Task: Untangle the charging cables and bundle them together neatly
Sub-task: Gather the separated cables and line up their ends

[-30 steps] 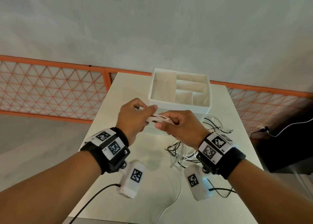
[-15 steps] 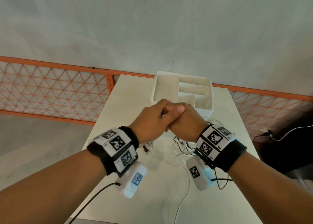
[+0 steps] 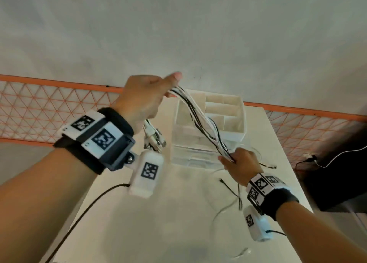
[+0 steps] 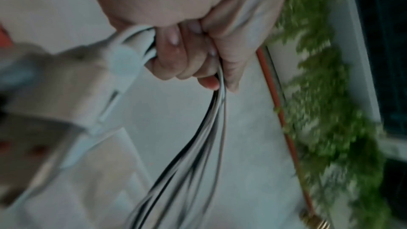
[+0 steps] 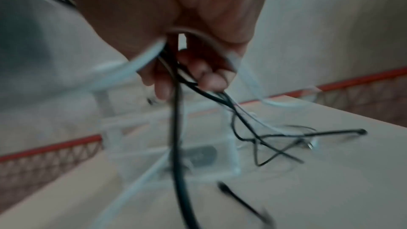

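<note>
Left hand (image 3: 147, 97) raised, fist closed round cables (image 3: 200, 121) near plug ends. Right hand (image 3: 241, 166) lower, near table (image 3: 158, 223), fingers curled round same strands. Cables light, floppy, likely slippery; loose tails snag. Grip near plugs.

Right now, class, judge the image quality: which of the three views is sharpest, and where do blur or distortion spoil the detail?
Head view: sharpest, though wide-angle bending curves the orange railing; cables between both hands read clearly. Left wrist view: soft motion blur, plugs smeared beside the left hand. Right wrist view: blurriest, with loose cable ends and the table streaked.
</note>
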Motion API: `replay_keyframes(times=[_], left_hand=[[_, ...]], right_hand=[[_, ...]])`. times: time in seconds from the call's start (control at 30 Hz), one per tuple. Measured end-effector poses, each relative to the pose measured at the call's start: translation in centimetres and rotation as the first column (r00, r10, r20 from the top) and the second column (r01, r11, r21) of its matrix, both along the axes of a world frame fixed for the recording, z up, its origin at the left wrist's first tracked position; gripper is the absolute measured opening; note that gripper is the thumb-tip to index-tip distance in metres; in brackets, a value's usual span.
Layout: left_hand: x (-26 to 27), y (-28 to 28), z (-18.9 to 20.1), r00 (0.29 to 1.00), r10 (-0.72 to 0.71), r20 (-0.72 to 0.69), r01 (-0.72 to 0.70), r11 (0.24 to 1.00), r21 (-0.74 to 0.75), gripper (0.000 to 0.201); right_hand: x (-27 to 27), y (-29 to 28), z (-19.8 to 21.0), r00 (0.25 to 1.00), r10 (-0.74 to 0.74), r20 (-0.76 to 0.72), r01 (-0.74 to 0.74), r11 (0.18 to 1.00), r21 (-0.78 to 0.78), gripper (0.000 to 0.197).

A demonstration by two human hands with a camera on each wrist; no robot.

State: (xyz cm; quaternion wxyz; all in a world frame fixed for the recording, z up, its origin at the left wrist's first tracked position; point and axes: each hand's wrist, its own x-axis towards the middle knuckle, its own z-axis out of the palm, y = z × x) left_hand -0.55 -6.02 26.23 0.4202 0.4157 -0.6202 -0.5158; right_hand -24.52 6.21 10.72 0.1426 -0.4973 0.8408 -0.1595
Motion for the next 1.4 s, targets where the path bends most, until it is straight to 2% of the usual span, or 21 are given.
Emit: replay_keyframes(times=[0.07,0.13,0.2,0.27,0.3,0.33,0.37,0.43,0.5,0.57,0.7,0.83,0.9,1.0,1.07,1.13,1.23,1.33,1.4], left_hand=[[0.2,-0.2,0.6,0.995,0.020,-0.093,-0.018,1.000,0.026,0.050],[0.2,-0.2,0.5,0.990,0.017,-0.141,-0.011,0.999,0.039,0.052],[0.4,-0.2,-0.1,0.980,0.011,-0.200,0.007,0.996,0.087,0.051],[0.8,-0.2,-0.3,0.962,0.021,-0.273,0.015,0.991,0.130,0.048],[1.2,-0.3,-0.3,0.953,0.044,-0.300,0.001,0.989,0.148,0.047],[1.5,-0.4,-0.3,0.945,0.073,-0.320,-0.023,0.987,0.159,0.047],[1.8,-0.5,-0.3,0.937,0.093,-0.336,-0.040,0.986,0.163,0.046],[2.3,-0.6,-0.7,0.925,0.097,-0.369,-0.039,0.986,0.161,0.046],[2.6,-0.6,-1.4,0.913,0.109,-0.393,-0.046,0.985,0.167,0.045],[3.0,-0.6,-2.1,0.915,0.138,-0.378,-0.077,0.982,0.171,0.045],[3.7,-0.8,-3.7,0.961,0.160,-0.224,-0.129,0.981,0.148,0.050],[2.8,0.6,-5.7,0.998,0.057,0.021,-0.058,0.994,0.093,0.059],[1.9,1.5,-6.3,0.994,0.010,0.108,-0.016,0.999,0.048,0.057],[0.6,2.3,-6.3,0.963,-0.005,0.268,0.027,0.997,-0.076,0.042],[-0.2,3.2,-5.7,0.947,-0.041,0.317,0.087,0.987,-0.134,0.038],[-0.8,4.1,-4.8,0.949,-0.127,0.290,0.181,0.969,-0.167,0.033],[-0.5,4.4,-3.1,0.968,-0.207,0.143,0.231,0.954,-0.188,0.028],[1.0,3.4,-2.4,0.982,-0.191,0.011,0.189,0.963,-0.194,0.035],[2.1,2.8,-2.8,0.987,-0.154,-0.037,0.145,0.973,-0.178,0.042]], right_hand=[[-0.7,0.4,-1.8,0.999,-0.029,0.028,0.027,0.996,0.088,0.046],[-1.3,0.3,-2.5,1.000,-0.026,-0.004,0.026,0.988,0.152,0.043],[-1.6,-0.1,-2.2,0.999,-0.032,-0.013,0.034,0.992,0.123,0.035],[-2.2,-0.2,-1.3,0.997,-0.065,0.050,0.062,0.997,0.045,0.012],[-2.5,0.0,-1.3,0.995,-0.071,0.074,0.069,0.997,0.024,0.024],[-2.6,0.4,-1.2,0.994,-0.035,0.105,0.032,0.999,0.023,0.049],[-2.6,0.8,-1.5,0.995,0.004,0.103,-0.012,0.997,0.072,0.068],[-2.4,1.6,-2.6,0.991,0.082,0.101,-0.101,0.975,0.199,0.090],[-2.1,2.3,-3.9,0.977,0.082,0.197,-0.133,0.956,0.262,0.098],[-2.1,2.7,-4.2,0.967,0.051,0.252,-0.111,0.966,0.232,0.099],[-2.7,2.7,-3.3,0.966,0.029,0.257,-0.060,0.992,0.114,0.106],[-1.4,1.3,-0.1,0.987,0.099,0.124,-0.105,0.994,0.043,0.093],[0.0,0.5,2.1,0.987,0.136,0.091,-0.130,0.989,-0.068,0.081],[2.8,-0.4,5.6,0.938,0.250,0.241,-0.161,0.928,-0.336,0.053],[5.1,-0.7,7.7,0.860,0.394,0.322,-0.236,0.870,-0.434,0.052],[6.9,-1.2,8.5,0.835,0.468,0.289,-0.323,0.843,-0.431,0.050],[7.5,-2.1,7.1,0.894,0.375,0.247,-0.271,0.889,-0.368,0.016],[5.6,-2.1,4.6,0.940,0.243,0.240,-0.190,0.956,-0.224,0.031],[3.8,-1.7,3.4,0.981,0.156,0.115,-0.140,0.981,-0.137,0.040]])
